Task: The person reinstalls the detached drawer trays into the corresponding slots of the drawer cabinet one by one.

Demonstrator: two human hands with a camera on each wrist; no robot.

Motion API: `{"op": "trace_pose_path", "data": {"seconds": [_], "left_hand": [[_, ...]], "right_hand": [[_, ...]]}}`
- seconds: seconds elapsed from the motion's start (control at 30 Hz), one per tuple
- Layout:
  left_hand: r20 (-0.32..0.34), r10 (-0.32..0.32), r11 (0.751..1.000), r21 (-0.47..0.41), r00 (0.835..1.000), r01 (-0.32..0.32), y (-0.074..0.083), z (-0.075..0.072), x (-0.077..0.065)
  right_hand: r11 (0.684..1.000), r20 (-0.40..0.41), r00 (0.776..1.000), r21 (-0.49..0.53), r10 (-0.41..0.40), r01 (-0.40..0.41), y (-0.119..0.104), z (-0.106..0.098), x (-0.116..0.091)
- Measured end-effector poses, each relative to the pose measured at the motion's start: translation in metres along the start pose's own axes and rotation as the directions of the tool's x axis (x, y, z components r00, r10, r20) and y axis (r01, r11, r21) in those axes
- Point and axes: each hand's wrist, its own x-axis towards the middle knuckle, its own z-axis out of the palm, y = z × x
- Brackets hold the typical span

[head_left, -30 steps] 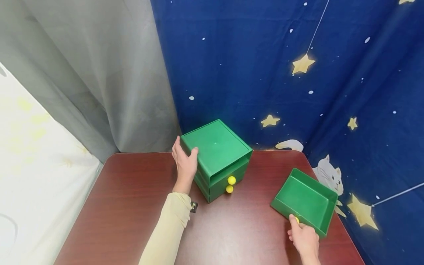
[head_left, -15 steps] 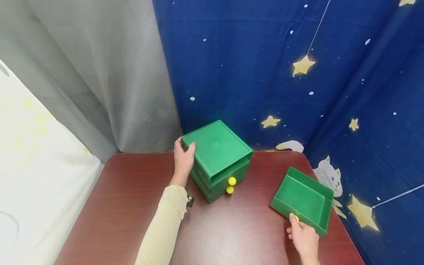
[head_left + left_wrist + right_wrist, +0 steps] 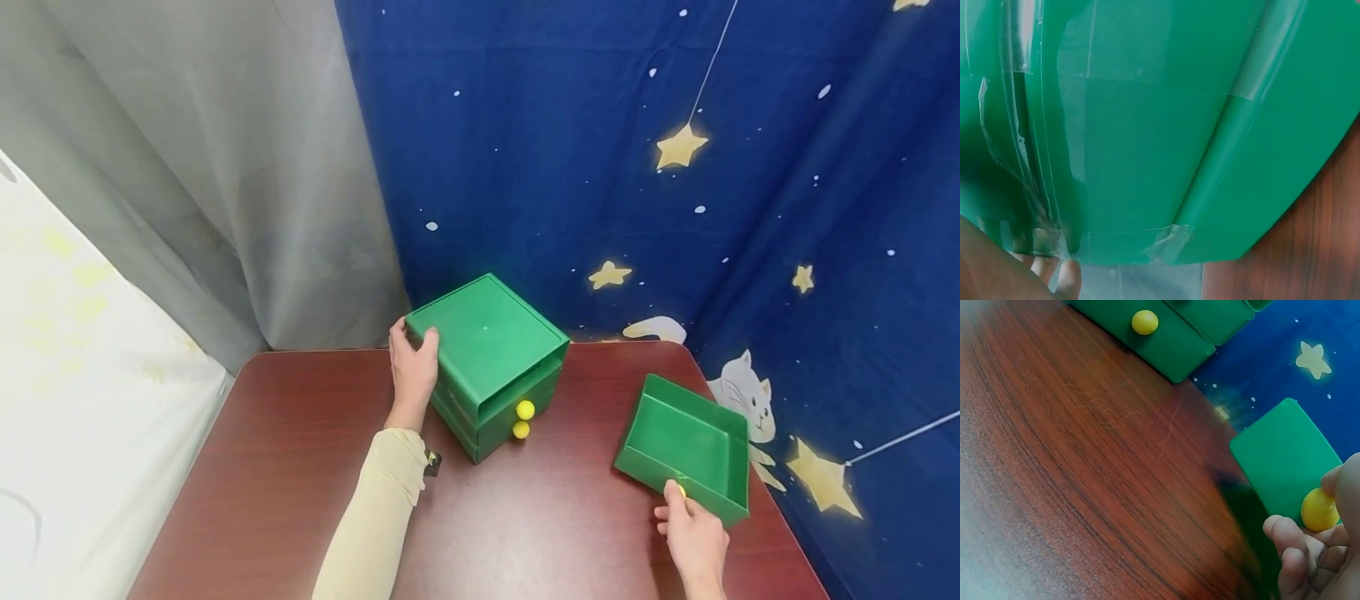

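Note:
A green drawer cabinet (image 3: 487,342) stands angled on the table, its top slot open and two lower drawers in, each with a yellow knob (image 3: 525,409). My left hand (image 3: 414,367) grips its left rear edge, thumb at the top and fingers round the side. Clear tape runs across the cabinet's side (image 3: 1147,156) in the left wrist view. At the right, my right hand (image 3: 693,537) pinches the yellow knob (image 3: 1319,510) of a separate green drawer (image 3: 686,442), which has nothing inside. In the right wrist view, that drawer is over the table with a dark shadow beneath it.
The reddish-brown wooden table (image 3: 315,483) ends close behind the cabinet and just right of the drawer. A blue star-patterned curtain (image 3: 525,150) hangs behind and to the right, with a grey curtain (image 3: 300,167) at the left.
The loose drawer has shifted slightly left at its far end and turned, showing more of its front. My left hand has slid a little along the cabinet's edge.

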Motion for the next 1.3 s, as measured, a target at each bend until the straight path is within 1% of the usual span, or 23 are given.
{"op": "trace_pose_path", "data": {"seconds": [0.1,0.23,0.4,0.5,0.67,0.8,1.0,1.2,1.3], "left_hand": [[-0.027,-0.011,1.000,0.013,1.000,0.012,0.001,0.000,-0.005],[-0.086,-0.019,0.999,0.041,0.996,0.023,0.000,0.001,-0.010],[-0.150,-0.007,0.998,0.059,0.989,0.016,0.000,0.001,-0.014],[-0.194,0.005,0.998,0.066,0.981,0.008,0.000,0.001,-0.017],[-0.275,0.021,0.998,0.070,0.961,-0.002,0.000,0.002,-0.022],[-0.326,0.049,0.997,0.070,0.944,-0.028,-0.001,0.005,-0.024],[-0.410,0.076,0.996,0.075,0.909,-0.049,-0.003,0.008,-0.025],[-0.456,0.089,0.995,0.086,0.886,-0.056,-0.004,0.009,-0.026],[-0.471,0.090,0.994,0.092,0.877,-0.052,-0.005,0.010,-0.027]], "right_hand": [[1.000,-0.012,1.000,0.016,0.000,0.001,-0.001,-0.001,0.000],[0.999,-0.026,1.000,0.049,-0.001,0.002,-0.003,-0.001,-0.002],[0.995,-0.030,1.000,0.097,0.004,-0.001,-0.009,0.002,-0.003],[0.993,-0.030,1.000,0.118,-0.009,0.012,-0.013,0.005,-0.003],[0.991,-0.042,0.998,0.130,-0.036,0.041,-0.019,0.008,-0.002],[0.989,-0.046,0.998,0.133,-0.052,0.058,-0.021,0.009,-0.001],[0.989,-0.039,0.997,0.136,-0.061,0.066,-0.026,0.007,0.001],[0.975,-0.070,0.991,0.181,-0.116,0.127,-0.037,0.000,0.007],[0.968,-0.083,0.989,0.210,-0.121,0.136,-0.041,-0.003,0.010]]}}
